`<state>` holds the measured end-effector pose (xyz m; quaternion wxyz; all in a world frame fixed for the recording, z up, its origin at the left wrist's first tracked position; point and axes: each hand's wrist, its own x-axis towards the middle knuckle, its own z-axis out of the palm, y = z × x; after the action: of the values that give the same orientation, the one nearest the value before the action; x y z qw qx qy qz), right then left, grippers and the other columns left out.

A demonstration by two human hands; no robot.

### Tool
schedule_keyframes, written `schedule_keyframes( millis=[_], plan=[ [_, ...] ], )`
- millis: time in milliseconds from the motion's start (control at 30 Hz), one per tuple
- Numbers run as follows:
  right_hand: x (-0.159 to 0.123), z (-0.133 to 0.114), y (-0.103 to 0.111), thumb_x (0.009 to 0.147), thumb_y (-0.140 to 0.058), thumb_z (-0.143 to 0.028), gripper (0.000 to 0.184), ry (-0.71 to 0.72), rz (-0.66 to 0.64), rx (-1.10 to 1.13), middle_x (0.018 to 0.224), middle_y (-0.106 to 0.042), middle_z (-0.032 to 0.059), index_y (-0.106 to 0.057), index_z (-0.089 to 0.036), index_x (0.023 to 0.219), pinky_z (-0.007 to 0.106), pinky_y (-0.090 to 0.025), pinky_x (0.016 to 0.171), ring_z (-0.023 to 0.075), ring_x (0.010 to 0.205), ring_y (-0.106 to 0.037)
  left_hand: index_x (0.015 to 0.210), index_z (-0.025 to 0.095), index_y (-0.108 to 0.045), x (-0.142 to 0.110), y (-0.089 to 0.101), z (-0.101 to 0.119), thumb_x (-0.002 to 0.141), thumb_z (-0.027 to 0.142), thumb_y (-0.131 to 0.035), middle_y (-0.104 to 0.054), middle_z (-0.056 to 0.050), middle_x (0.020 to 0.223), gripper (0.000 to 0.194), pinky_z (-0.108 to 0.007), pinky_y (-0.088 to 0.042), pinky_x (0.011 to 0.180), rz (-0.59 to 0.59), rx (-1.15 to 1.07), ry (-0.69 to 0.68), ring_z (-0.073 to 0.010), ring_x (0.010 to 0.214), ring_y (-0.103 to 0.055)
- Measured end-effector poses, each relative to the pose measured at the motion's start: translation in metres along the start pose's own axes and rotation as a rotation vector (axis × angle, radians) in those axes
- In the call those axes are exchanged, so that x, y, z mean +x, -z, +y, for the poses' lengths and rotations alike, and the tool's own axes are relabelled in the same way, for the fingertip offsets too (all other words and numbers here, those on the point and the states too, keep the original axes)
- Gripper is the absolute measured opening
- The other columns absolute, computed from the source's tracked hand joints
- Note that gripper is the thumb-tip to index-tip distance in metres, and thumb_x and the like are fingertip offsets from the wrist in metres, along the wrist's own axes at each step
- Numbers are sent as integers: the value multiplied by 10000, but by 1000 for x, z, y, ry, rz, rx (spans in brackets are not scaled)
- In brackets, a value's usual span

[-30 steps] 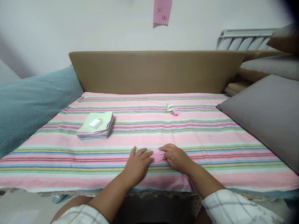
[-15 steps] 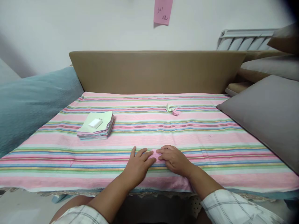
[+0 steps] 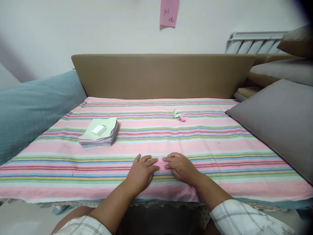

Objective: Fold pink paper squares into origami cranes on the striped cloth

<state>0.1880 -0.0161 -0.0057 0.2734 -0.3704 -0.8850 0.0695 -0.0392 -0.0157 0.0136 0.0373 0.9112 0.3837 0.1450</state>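
A small piece of folded pink paper (image 3: 161,164) lies on the striped cloth (image 3: 210,182), partly covered by my fingers. My left hand (image 3: 141,173) rests at the paper's left end with its fingers stretched and spread, the tips touching it. From the right, my right hand (image 3: 182,166) pins the other end down between forefinger and thumb, its remaining fingers bent. Further back sit two small folded paper figures, one pale green (image 3: 175,113) and one pink (image 3: 183,118).
At the left, a stack of coloured paper sheets (image 3: 97,142) carries a white charger plug (image 3: 98,130). A blue cushion (image 3: 41,107) borders the left side and grey cushions (image 3: 276,114) the right. A brown backrest (image 3: 161,76) closes off the back.
My left hand has slid slightly left, showing more of the pink paper. My right hand stays nearly in place on the paper's right end.
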Motion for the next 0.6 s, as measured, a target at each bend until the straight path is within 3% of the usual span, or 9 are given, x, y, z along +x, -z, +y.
schedule_keyframes(
  millis=[267, 367, 500, 600],
  plan=[
    [1, 0, 1, 669, -470, -34, 376, -20, -7, 30, 1101, -654, -5, -684, -251, 890, 379, -453, 824, 197, 978, -522, 928, 321, -688, -5, 9, -10, 738, 114, -525, -603, 20, 1196, 325, -504, -376, 937, 3, 19, 39, -270, 1124, -506],
    [2, 0, 1, 657, -475, -34, 374, -29, -16, 34, 1095, -657, -1, -686, -248, 879, 382, -453, 822, 202, 978, -524, 857, 262, -704, -8, 15, -20, 709, 103, -510, -642, -11, 1131, 291, -430, -444, 903, 8, 19, 52, -249, 1073, -550],
    [3, -2, 3, 634, -470, -22, 385, -32, -28, 36, 1088, -658, 2, -686, -244, 864, 377, -457, 817, 203, 972, -528, 818, 206, -679, -10, 18, -27, 739, 101, -450, -683, -45, 1016, 264, -351, -502, 820, 181, 20, 130, -193, 925, -614],
    [4, -4, 6, 650, -490, -39, 361, -16, -51, 30, 1099, -651, 6, -682, -240, 879, 375, -452, 829, 204, 974, -526, 962, 215, -654, -7, 11, -18, 785, 137, -470, -657, -47, 1082, 267, -429, -401, 960, 252, 4, -37, -196, 1000, -583]
  ],
)
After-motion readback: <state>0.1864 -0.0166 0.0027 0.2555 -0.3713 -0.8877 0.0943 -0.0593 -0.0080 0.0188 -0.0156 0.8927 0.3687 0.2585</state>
